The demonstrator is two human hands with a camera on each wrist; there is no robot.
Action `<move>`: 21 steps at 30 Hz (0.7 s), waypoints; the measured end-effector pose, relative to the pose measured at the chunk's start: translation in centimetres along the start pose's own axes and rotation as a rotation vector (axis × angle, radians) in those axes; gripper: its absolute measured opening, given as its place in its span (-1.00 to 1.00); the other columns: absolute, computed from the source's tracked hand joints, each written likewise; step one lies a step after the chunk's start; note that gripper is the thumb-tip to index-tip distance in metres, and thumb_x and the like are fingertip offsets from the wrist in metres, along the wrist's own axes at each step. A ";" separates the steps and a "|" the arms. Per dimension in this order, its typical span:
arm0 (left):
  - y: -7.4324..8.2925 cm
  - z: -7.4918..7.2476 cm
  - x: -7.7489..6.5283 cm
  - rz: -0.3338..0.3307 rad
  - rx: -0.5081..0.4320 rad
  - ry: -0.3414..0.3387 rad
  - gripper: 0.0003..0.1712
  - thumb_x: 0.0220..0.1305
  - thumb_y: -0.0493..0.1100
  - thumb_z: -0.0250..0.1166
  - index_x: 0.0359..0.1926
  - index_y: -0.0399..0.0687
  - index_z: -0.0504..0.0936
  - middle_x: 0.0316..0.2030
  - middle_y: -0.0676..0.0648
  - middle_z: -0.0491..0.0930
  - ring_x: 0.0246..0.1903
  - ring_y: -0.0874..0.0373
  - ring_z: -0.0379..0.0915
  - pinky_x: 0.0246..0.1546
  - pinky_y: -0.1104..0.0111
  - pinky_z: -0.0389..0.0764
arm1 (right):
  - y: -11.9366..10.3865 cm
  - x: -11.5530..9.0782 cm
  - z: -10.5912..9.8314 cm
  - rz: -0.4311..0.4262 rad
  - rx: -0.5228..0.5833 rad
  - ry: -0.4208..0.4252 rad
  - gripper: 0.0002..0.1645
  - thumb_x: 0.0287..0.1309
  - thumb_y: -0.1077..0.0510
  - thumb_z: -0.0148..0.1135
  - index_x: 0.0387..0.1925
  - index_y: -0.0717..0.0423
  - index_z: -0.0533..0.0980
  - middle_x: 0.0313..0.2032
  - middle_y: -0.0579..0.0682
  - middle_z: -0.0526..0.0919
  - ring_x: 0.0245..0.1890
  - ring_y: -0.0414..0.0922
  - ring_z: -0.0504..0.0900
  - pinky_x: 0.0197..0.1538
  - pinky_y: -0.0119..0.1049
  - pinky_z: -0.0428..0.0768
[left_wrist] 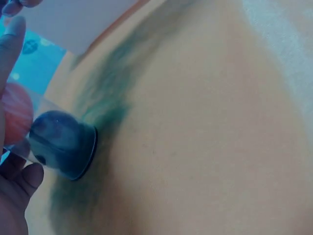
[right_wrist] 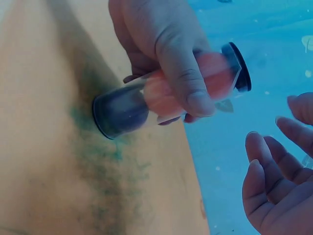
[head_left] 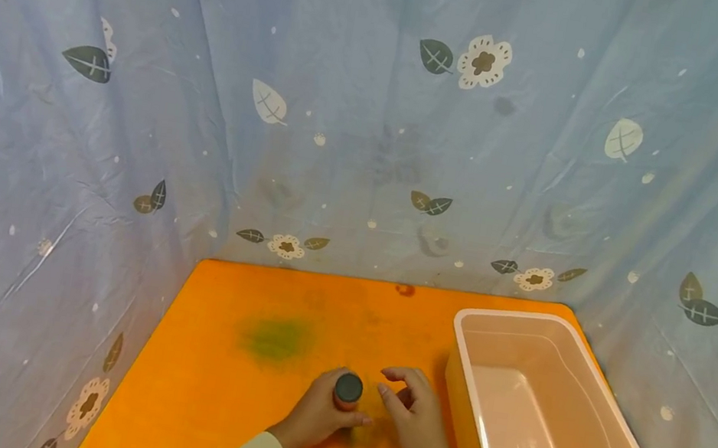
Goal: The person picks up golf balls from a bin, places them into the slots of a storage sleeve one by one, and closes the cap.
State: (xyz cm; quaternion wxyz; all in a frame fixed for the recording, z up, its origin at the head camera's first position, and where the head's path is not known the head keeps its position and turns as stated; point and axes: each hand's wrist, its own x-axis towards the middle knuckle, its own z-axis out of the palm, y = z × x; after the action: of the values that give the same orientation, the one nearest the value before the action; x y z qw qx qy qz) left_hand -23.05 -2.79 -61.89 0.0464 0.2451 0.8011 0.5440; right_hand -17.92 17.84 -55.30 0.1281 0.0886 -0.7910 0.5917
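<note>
My left hand [head_left: 319,410] grips a clear cylindrical tube [head_left: 347,391] near the front of the orange table. The tube stands upright, its dark lid facing up in the head view. In the right wrist view, rounded pinkish-orange contents [right_wrist: 215,74] and a dark blue one [right_wrist: 122,111] show through its wall. Whether its base touches the tabletop, I cannot tell. To the right, apart from the tube, my right hand [head_left: 418,423] is loosely curved and holds nothing. Part of the tube is hidden behind the left fingers.
A pale, deep plastic bin [head_left: 476,416] stands on the table just right of my right hand. The orange tabletop [head_left: 200,355] bears a green smudge [head_left: 277,339]. A blue leaf-patterned curtain [head_left: 349,199] encloses the back and both sides.
</note>
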 end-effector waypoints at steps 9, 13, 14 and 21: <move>0.0 -0.1 -0.1 -0.032 -0.122 -0.058 -0.47 0.22 -0.22 0.69 0.09 -0.23 0.60 -0.18 -0.09 0.64 -0.27 0.17 0.53 -0.20 0.28 0.56 | 0.4 0.3 0.6 0.076 0.027 -0.050 -0.83 0.45 0.26 0.44 0.01 0.04 0.73 -0.09 -0.01 0.71 -0.35 -0.08 0.63 -0.30 -0.32 0.62; 0.8 -0.5 -0.6 -0.066 -0.215 -0.084 -0.46 0.43 -0.16 0.55 0.25 -0.24 0.50 -0.01 -0.13 0.56 -0.10 0.05 0.50 -0.09 0.27 0.57 | 0.5 0.5 1.1 0.194 0.074 -0.084 -0.82 0.50 0.16 0.42 0.05 0.04 0.73 -0.04 0.02 0.71 -0.27 -0.04 0.67 -0.22 -0.27 0.67; 1.1 -0.7 -0.8 -0.076 -0.235 -0.080 -0.50 0.52 -0.13 0.47 0.28 -0.23 0.49 0.03 -0.13 0.55 -0.05 0.02 0.48 -0.06 0.26 0.58 | 0.6 0.6 1.2 0.209 0.087 -0.088 -0.81 0.50 0.15 0.43 0.06 0.05 0.74 -0.02 0.04 0.71 -0.25 -0.01 0.68 -0.19 -0.25 0.69; 2.5 -1.6 -1.6 -0.115 -0.287 0.049 -0.56 0.82 0.00 -0.04 0.26 -0.14 0.65 0.13 -0.07 0.64 0.15 -0.04 0.51 0.19 0.16 0.51 | 1.2 0.9 2.3 0.238 0.123 -0.129 -0.78 0.45 0.09 0.47 -0.01 0.13 0.78 -0.04 0.05 0.76 -0.20 0.25 0.75 -0.07 -0.10 0.75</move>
State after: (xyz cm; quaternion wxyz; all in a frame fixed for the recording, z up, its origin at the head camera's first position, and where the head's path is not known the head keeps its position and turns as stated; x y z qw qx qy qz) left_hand -21.33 -4.13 -59.33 0.0923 0.1762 0.7287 0.6553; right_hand -19.32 15.95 -56.73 0.0002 0.0400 -0.7647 0.6431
